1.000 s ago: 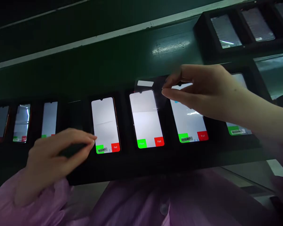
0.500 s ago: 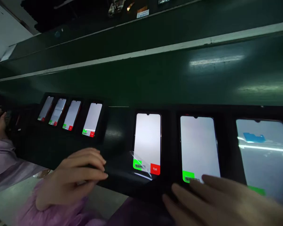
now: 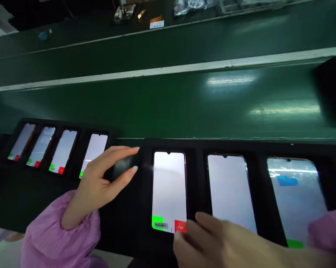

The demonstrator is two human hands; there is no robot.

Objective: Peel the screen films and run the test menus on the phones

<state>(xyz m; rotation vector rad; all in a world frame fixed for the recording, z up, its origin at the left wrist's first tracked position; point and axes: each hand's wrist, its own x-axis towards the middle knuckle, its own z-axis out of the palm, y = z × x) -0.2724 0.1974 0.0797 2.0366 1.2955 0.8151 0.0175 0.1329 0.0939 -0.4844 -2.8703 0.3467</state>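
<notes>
The nearest smartphone (image 3: pixel 169 186) lies face up in a black tray (image 3: pixel 196 167), its screen white with a green patch, a barcode label and a red "Fail" box. To its left, my left hand (image 3: pixel 106 176) hovers with thumb and forefinger apart, holding nothing, partly covering another lit phone (image 3: pixel 97 147). My right hand (image 3: pixel 209 238) is at the nearest phone's lower right corner with fingers curled in. Whatever those fingers may hold is hidden. The wrist and forearm cover the bottom of a second phone (image 3: pixel 229 186).
A third phone (image 3: pixel 299 201) with a blue sticker (image 3: pixel 287 181) lies at the right. Several lit phones sit in the left tray (image 3: pixel 81 128). Behind runs a green surface (image 3: pixel 170 100) with a pale strip (image 3: pixel 157 70). A dark block (image 3: pixel 334 89) stands at far right.
My left hand has risen toward the phones and parted thumb and forefinger. My right hand moved left and curled. The clear film at the nearest phone's lower edge no longer shows. The view shifted.
</notes>
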